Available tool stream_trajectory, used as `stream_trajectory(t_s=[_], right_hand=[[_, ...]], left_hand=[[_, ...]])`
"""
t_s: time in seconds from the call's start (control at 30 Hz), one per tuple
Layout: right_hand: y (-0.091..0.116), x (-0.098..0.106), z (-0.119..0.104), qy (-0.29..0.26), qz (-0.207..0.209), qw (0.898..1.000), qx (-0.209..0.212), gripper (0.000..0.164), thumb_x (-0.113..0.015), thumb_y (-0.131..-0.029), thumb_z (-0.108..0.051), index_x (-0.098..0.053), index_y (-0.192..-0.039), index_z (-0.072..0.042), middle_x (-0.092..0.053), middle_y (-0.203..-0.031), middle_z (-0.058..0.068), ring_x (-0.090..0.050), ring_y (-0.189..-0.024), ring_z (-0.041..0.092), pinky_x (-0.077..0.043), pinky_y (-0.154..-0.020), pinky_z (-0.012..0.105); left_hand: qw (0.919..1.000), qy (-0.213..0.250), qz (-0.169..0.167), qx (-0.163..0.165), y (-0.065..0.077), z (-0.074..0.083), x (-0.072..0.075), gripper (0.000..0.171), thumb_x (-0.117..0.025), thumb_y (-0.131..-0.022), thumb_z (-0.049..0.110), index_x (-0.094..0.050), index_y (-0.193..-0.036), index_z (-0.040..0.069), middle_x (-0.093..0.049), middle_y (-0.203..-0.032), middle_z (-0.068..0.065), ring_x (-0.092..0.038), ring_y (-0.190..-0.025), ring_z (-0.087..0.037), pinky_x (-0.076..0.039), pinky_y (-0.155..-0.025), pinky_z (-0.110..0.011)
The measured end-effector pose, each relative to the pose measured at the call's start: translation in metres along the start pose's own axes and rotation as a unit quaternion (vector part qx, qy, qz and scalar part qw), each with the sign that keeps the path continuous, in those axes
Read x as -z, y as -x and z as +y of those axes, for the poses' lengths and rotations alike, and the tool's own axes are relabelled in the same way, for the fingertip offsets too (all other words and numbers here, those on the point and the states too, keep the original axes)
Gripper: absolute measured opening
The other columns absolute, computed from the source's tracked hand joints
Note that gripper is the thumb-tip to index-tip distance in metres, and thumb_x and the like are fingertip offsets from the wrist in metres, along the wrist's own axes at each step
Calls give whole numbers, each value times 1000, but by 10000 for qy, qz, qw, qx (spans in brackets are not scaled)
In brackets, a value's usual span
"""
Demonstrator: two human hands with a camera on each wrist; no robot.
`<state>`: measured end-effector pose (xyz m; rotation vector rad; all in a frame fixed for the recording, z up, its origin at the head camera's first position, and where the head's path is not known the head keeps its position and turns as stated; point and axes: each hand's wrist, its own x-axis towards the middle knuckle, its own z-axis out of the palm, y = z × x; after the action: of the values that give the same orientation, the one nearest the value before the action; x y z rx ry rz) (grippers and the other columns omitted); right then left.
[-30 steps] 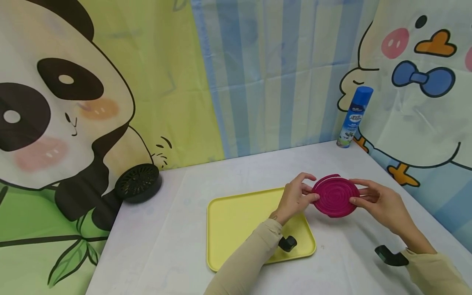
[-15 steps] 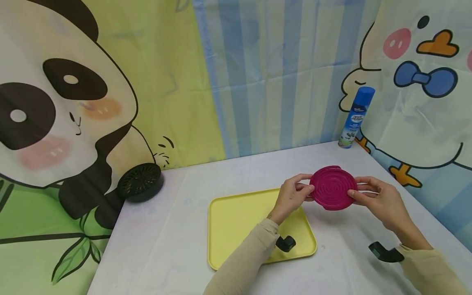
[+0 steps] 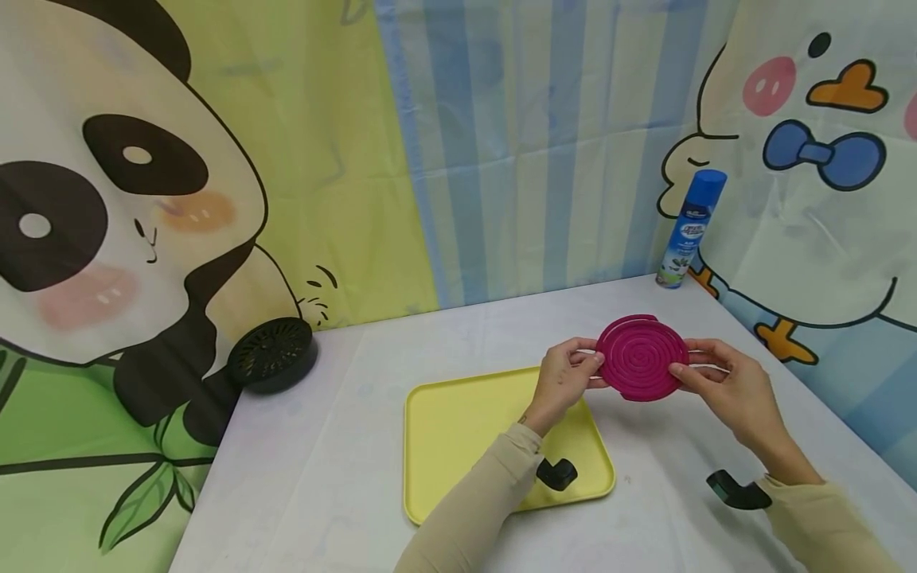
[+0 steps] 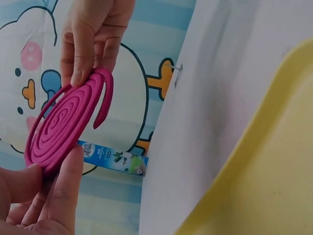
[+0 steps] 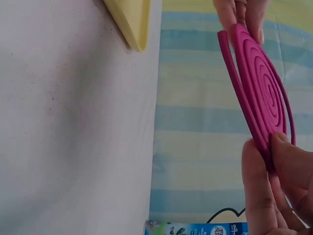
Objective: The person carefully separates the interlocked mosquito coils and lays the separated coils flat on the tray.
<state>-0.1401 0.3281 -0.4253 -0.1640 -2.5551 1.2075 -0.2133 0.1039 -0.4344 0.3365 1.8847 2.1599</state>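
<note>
A magenta mosquito coil [image 3: 641,358], a flat spiral disc, is held up in the air right of the yellow tray [image 3: 469,434]. My left hand [image 3: 561,382] pinches its left edge between thumb and fingers. At the opposite edge, my right hand [image 3: 741,391] grips it, thumb on the near face. In the left wrist view the coil [image 4: 63,122] appears tilted, with one loose end standing away from the disc. From the right wrist, the coil [image 5: 261,90] is seen nearly edge-on, and a narrow gap runs between its outer strand and the rest.
At the table's far left stands a round black slotted container [image 3: 272,356]. A blue spray can [image 3: 691,229] is upright at the back right corner. Printed cloth hangs behind the white table [image 3: 344,446]. Black camera mounts stick out near both wrists.
Both hands have raised the mosquito coil slightly and brought it a little left. Its face has turned somewhat more toward the head camera. The grip at both edges stays.
</note>
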Motion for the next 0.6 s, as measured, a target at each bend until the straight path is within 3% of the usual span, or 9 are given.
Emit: stream_trajectory(t_s=[0.2, 0.43, 0.6], right_hand=[[2, -2, -1, 228, 527, 9982, 182, 47, -74, -94, -26, -61, -133, -5, -65, -123, 21, -64, -104, 23, -48, -65, 5], [4, -2, -2, 247, 689, 9970, 248, 43, -75, -93, -25, -62, -130, -8, -68, -119, 18, -52, -96, -13, -44, -68, 1], [6, -3, -3, 136, 784, 9964, 297, 37, -74, -94, -20, -63, -127, -8, -68, -119, 19, -48, -93, -24, -45, -70, 1]], left_hand=[[9986, 474, -117, 186, -3, -3, 2, 13, -63, -99, 5, -73, -106, 10, -76, -87, -8, -75, -77, -17, -61, -76, -39], [9983, 498, -110, 274, -3, -3, 2, 11, -65, -98, 6, -73, -105, 9, -77, -87, -9, -76, -76, -18, -61, -77, -41], [9977, 373, -329, 467, -3, -3, 3, 8, -67, -97, 7, -73, -103, 9, -77, -88, -9, -77, -82, -25, -59, -81, -46]])
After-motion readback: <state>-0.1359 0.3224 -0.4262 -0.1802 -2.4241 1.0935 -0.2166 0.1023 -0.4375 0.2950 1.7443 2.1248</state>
